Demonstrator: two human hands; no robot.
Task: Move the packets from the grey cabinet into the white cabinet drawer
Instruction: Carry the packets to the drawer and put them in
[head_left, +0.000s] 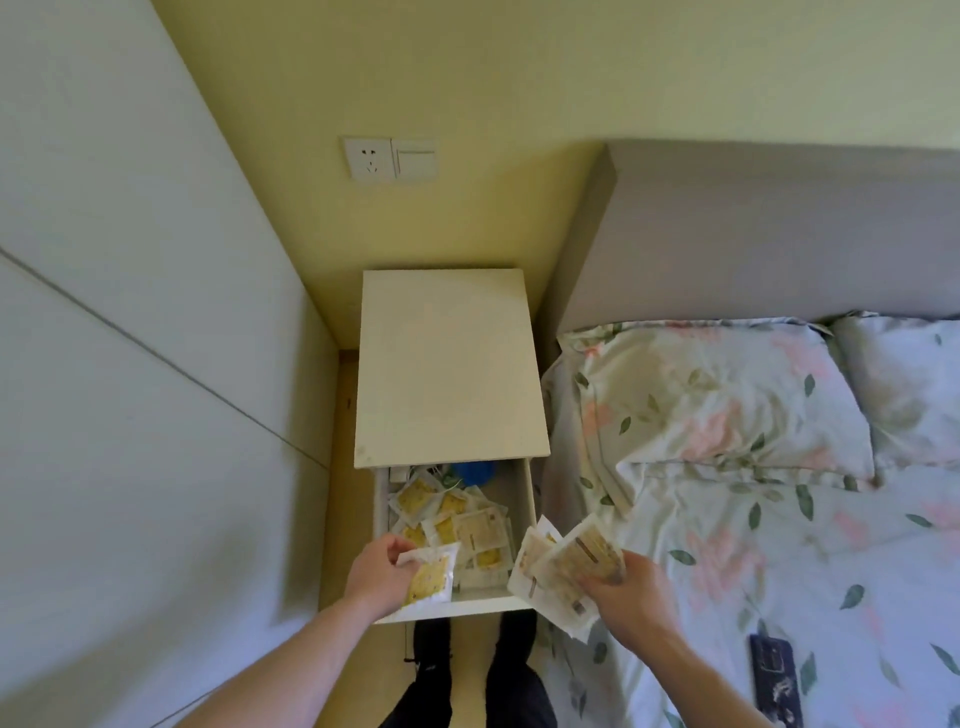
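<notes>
Here's the small white bedside cabinet (449, 364), standing in the corner between a pale wardrobe panel (130, 338) and the bed with floral bedding (753, 519), and its top white drawer (457, 605) is pulled wide open toward the person. Inside lies a loose heap of flat clear packets with yellow contents (457, 514), overlapping one another across the drawer floor, with something round and blue (474, 472) tucked at the back under the cabinet top. The left hand (376, 569) is over the drawer's front left corner, fingers closed on a single yellow-filled clear packet (431, 577) that sits just above the front edge. The right hand (631, 592) hangs just to the right of the drawer, above the edge of the bed, gripping a fanned bunch of tan-coloured flat packets (566, 566), several spread like cards and pointing up toward the drawer's right wall. A dark phone-like rectangle (776, 680) lies on the bedding near the lower right. Two floral pillows (727, 400) rest against the grey padded headboard (753, 234). On the yellow wall (467, 78) above the cabinet sit a white socket and switch plate (389, 157). The grey cabinet is out of view.
</notes>
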